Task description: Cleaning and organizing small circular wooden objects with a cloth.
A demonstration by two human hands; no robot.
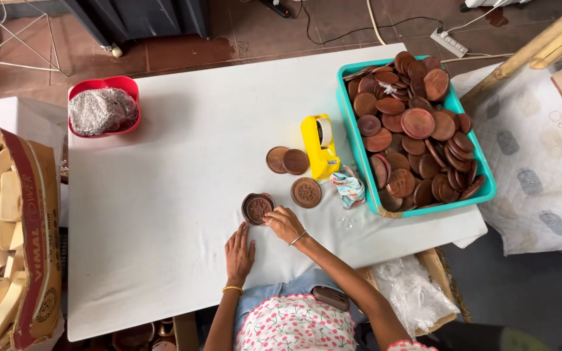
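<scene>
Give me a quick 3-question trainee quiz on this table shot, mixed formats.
1. True or false: the right hand touches the carved wooden disc near the table's front edge.
2. Multiple choice: what stands between the two plain discs and the teal bin of wooden discs?
A. a red basket
B. a yellow tape dispenser
C. a cardboard box
3. Fill in: the left hand lies flat on the white ____.

Key:
1. true
2. B
3. table
</scene>
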